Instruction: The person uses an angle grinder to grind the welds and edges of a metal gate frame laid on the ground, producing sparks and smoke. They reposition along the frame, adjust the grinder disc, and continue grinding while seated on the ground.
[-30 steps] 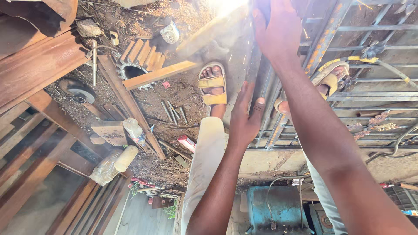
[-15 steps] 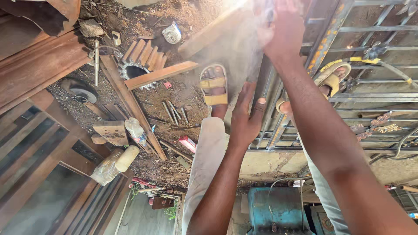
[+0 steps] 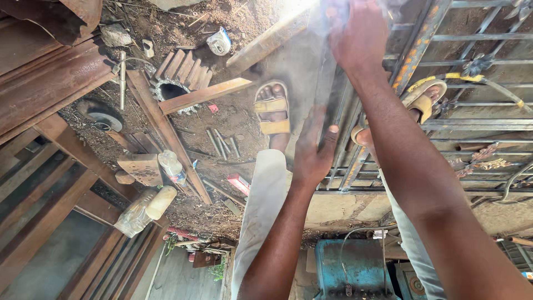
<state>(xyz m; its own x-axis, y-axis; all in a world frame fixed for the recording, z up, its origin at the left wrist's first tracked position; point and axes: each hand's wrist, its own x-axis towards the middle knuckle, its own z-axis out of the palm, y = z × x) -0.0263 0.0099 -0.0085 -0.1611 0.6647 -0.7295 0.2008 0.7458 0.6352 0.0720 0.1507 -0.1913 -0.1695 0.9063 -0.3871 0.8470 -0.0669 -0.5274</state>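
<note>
Glare and smoke hide what your right hand (image 3: 358, 33) closes on; that grip can't be told. Your left hand (image 3: 312, 153) lies open-fingered on the metal bar (image 3: 327, 83) of the gate frame (image 3: 413, 50).

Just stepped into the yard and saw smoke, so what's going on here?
A person stands over a metal gate frame laid flat on the ground. Their left hand presses flat on a bar of the frame, while the right hand reaches further along it, inside a haze of smoke and glare. Whether it grips a tool is hidden. Scrap wood and bottles lie in the dirt nearby.
</note>
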